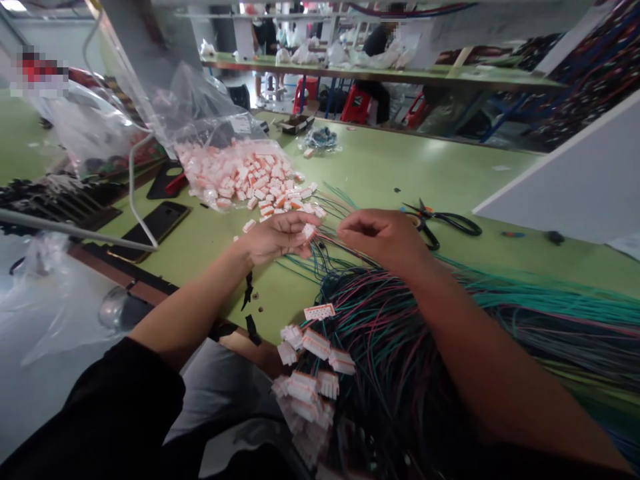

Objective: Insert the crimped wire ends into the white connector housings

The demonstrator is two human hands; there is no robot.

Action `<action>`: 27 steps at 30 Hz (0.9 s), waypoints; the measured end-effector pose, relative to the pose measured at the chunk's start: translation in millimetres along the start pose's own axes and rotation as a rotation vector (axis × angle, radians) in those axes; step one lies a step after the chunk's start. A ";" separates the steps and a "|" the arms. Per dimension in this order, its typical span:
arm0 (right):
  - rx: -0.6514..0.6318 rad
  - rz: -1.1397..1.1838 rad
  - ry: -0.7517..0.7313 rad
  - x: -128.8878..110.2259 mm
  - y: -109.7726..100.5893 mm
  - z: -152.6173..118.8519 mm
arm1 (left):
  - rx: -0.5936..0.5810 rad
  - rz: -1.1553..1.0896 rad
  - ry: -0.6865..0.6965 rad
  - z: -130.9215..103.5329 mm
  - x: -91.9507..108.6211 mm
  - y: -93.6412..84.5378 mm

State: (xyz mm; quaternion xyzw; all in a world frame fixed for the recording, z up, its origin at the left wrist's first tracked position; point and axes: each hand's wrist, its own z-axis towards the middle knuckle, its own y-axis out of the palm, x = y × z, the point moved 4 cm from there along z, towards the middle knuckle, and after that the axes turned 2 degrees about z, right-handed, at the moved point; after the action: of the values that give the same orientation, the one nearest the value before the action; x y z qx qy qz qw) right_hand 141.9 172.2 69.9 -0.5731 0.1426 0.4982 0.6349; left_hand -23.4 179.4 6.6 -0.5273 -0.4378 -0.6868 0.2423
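Observation:
My left hand (283,237) pinches a small white-and-orange connector housing (310,232) between thumb and fingers. Just to its right, my right hand (380,235) is closed with thumb and forefinger together; thin wires pass close beneath its fingertips, and what it grips is too small to make out. A thick bundle of green, pink and black wires (370,293) spreads across the table below and under my right forearm. Finished-looking white connectors (316,343) with orange strips hang on wire ends near my lap. Beyond my left hand lies a pile of loose connector housings (265,179), spilling from a clear plastic bag (200,133).
Scissors (453,222) with black handles lie behind my right hand. A dark phone (150,230) rests at the left, by a bent metal rod (133,173). A white panel (565,173) stands at the right. A person (380,41) sits at a farther bench.

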 end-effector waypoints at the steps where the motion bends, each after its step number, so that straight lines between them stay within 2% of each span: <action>1: 0.010 -0.014 -0.005 -1.1 -0.2 -0.3 | 0.004 0.001 0.000 -0.2 0.1 0.0; 8: 0.027 -0.151 0.003 -0.7 5.2 -0.1 | 0.014 0.003 -0.008 -1.0 0.8 1.1; 13: 0.083 -0.277 -0.053 -6.9 8.4 -3.7 | 0.027 0.000 -0.009 -1.4 1.2 2.5; 18: 0.058 -0.437 -0.085 -8.8 12.2 -4.1 | 0.029 -0.012 0.012 -1.5 3.1 2.9; 27: 0.102 -0.519 -0.202 -12.4 16.8 -7.6 | 0.038 -0.040 0.003 -1.0 0.8 5.2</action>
State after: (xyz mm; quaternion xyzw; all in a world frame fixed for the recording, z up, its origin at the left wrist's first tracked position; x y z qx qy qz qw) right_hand 125.7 157.1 67.1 -0.5050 -0.0481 0.3658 0.7803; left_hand -20.1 176.1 9.1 -0.5125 -0.4610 -0.6838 0.2392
